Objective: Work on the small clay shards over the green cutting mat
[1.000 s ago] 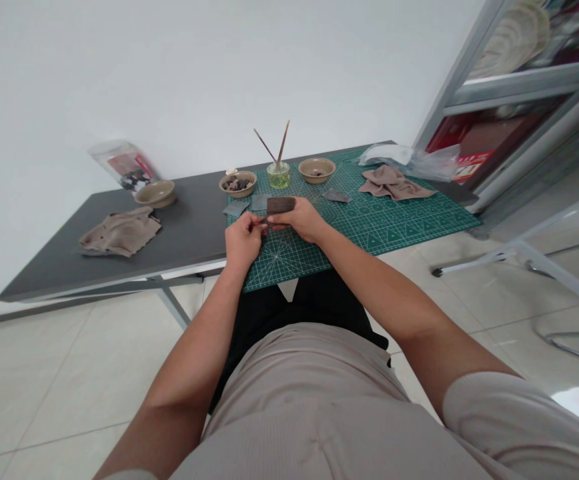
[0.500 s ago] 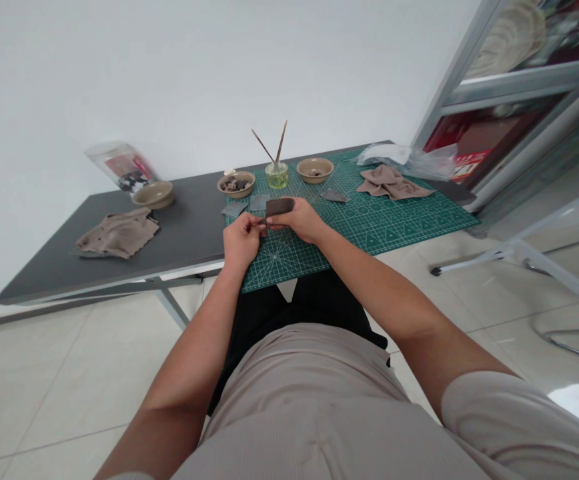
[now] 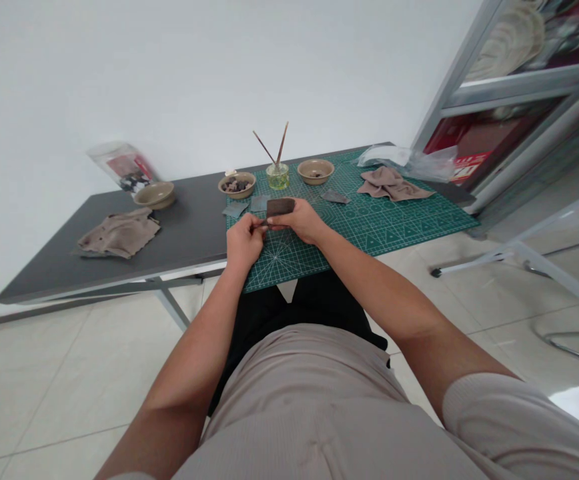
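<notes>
My right hand [image 3: 305, 220] grips a dark brown rectangular piece [image 3: 280, 207], thumb along its near side, over the green cutting mat [image 3: 369, 233]. Just to its left, my left hand [image 3: 244, 241] is closed in a pinch, its fingertips meeting the piece's left end. Whatever lies between those fingertips is too small to make out. Thin grey sheets [image 3: 235, 209] rest on the mat beyond my left hand, and another grey scrap [image 3: 335, 197] lies beyond my right hand.
A bowl of dark chunks [image 3: 237, 185], a glass jar with two brushes [image 3: 277, 177] and another bowl [image 3: 315, 171] stand behind my hands. Brown cloths [image 3: 392, 183] and a plastic bag [image 3: 432, 162] lie right; a third bowl [image 3: 154, 195] and a cloth [image 3: 119, 233] are left.
My left hand has shifted very slightly to the right, its fingers still pinched at the brown piece's end. My right hand keeps its hold on the piece, nearly unmoved.
</notes>
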Motion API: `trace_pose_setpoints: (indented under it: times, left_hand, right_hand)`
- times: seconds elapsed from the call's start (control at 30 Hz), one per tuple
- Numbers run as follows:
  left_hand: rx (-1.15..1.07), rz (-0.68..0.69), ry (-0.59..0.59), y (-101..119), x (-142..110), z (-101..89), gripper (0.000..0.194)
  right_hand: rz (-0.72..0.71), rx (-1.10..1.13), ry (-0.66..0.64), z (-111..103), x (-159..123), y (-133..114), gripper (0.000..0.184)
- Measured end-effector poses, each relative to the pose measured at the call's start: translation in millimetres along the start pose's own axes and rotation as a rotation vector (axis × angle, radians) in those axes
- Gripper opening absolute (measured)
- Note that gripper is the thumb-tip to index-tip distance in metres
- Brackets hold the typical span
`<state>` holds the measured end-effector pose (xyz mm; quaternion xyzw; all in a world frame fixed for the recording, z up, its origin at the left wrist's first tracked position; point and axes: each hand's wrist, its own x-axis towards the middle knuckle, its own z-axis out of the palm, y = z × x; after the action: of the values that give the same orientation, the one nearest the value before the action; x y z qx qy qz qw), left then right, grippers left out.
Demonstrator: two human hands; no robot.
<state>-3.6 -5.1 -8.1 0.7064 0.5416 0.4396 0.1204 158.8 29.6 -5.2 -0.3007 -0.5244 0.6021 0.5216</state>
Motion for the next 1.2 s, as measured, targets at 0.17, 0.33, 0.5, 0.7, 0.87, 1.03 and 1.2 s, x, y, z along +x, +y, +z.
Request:
trace_pose_setpoints:
  times: [0.17, 0.33, 0.5, 0.7, 0.87, 1.03, 1.2]
  left_hand:
    - [-0.054, -0.079, 0.021, -2.9, 2.3, 1.2, 0.004]
    - [-0.079, -0.039, -0.019, -6.5, 2.4, 2.7, 0.004]
    - [-0.045, -0.020, -0.006, -2.9, -0.9, 2.3, 0.008]
    - [-0.036, -0.015, 0.014, -2.1, -1.5, 3.0, 0.006]
    - [0.019, -0.019, 0.030, -2.2, -1.0, 3.3, 0.005]
    - [0.062, 0.009, 0.038, -1.1, -1.6, 2.4, 0.004]
    - [-0.027, -0.033, 0.065, -5.8, -0.6, 3.8, 0.005]
  right_hand:
    - [0.001, 0.003, -0.037, -2.1, 1.0, 1.8, 0.044]
    - [-0.001, -0.008, -0.006, 0.4, -0.9, -1.1, 0.038]
    - [0.009, -0.007, 0.037, 1.9, -1.2, -2.0, 0.037]
    - [-0.005, -0.033, 0.014, 0.1, -0.8, 0.4, 0.040]
    - [0.002, -0.002, -0.023, 1.1, 0.2, 1.6, 0.040]
    - [0.014, 0.009, -0.018, 1.8, 0.5, 0.7, 0.040]
    - [-0.012, 0.001, 0.029, 2.1, -0.2, 0.2, 0.038]
